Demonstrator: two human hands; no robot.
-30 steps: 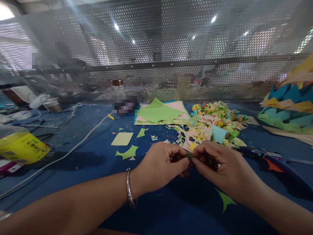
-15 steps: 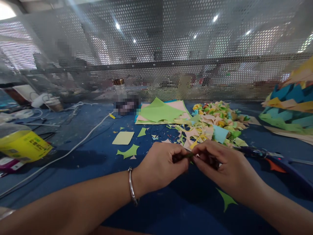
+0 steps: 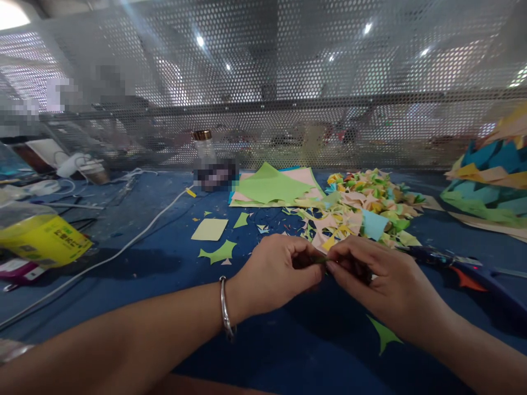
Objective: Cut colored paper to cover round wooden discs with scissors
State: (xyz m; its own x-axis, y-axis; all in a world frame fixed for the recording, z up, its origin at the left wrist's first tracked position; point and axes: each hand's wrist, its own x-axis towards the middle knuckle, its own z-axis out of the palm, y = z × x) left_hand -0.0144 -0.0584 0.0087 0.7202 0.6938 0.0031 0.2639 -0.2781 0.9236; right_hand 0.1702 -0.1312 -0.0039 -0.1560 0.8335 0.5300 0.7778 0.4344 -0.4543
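Observation:
My left hand, with a silver bracelet at the wrist, pinches a small dark green piece, mostly hidden by the fingers. The fingertips of my right hand are closed on the same piece from the other side, so both hands meet over the blue table. Just beyond them is a heap of cut and folded paper pieces. A green paper scrap lies below my right hand. Left of my left hand lie a pale yellow square and another green scrap.
Stacked paper sheets lie behind my hands. A dark blue tool with an orange trigger is at right, near a layered paper object. A white cable, yellow pack and lidded bottle are leftward. Perforated metal panels stand behind.
Both hands keep hold of the small green piece, with only slight finger movement. The whole view has shifted a little, so things appear slightly further right.

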